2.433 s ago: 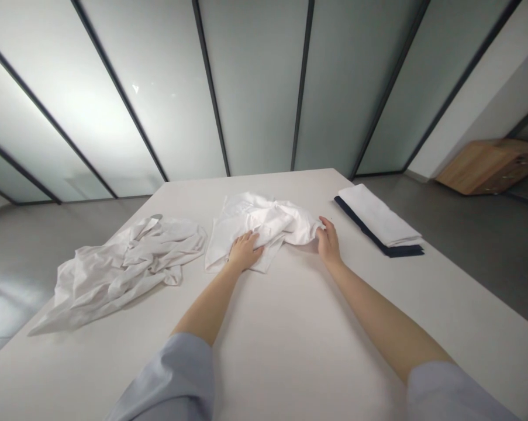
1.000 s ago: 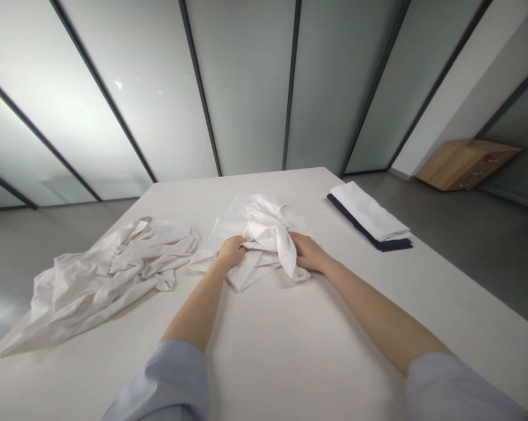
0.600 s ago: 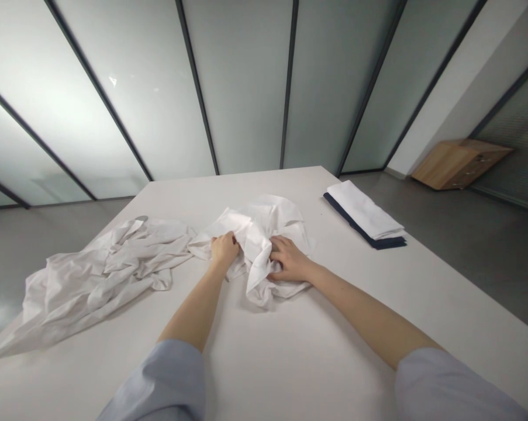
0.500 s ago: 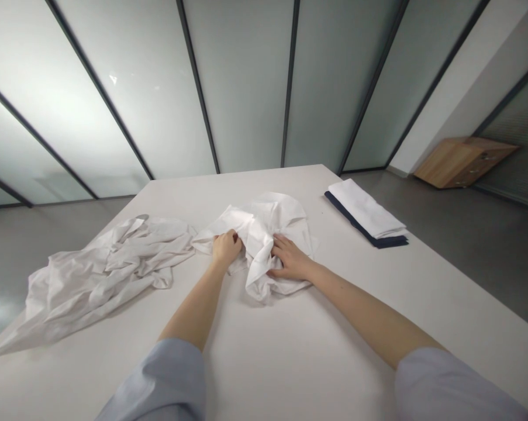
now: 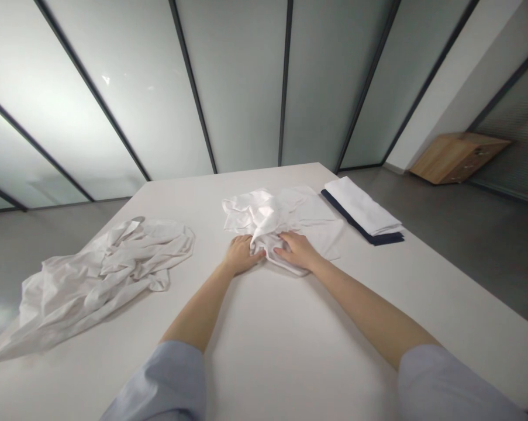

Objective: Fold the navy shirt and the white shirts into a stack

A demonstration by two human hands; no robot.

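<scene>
A crumpled white garment (image 5: 285, 213) lies in the middle of the white table (image 5: 290, 339), partly spread toward the right. My left hand (image 5: 241, 256) rests at its near left edge, fingers curled onto the cloth. Close beside it, my right hand (image 5: 296, 250) lies on the garment's near edge with the fingers stretched flat and pressing the cloth down. Both forearms are bare, with light blue sleeves at the bottom of the view.
A larger heap of rumpled white cloth (image 5: 97, 275) lies at the table's left. A folded stack, white on dark navy (image 5: 362, 217), sits at the far right edge. Glass wall panels stand behind. A wooden cabinet (image 5: 459, 156) is on the floor at the right.
The garment was gathered between my hands, then shifted right and spread flatter, away from the left heap. My hands came together at its near edge, and my right fingers flattened.
</scene>
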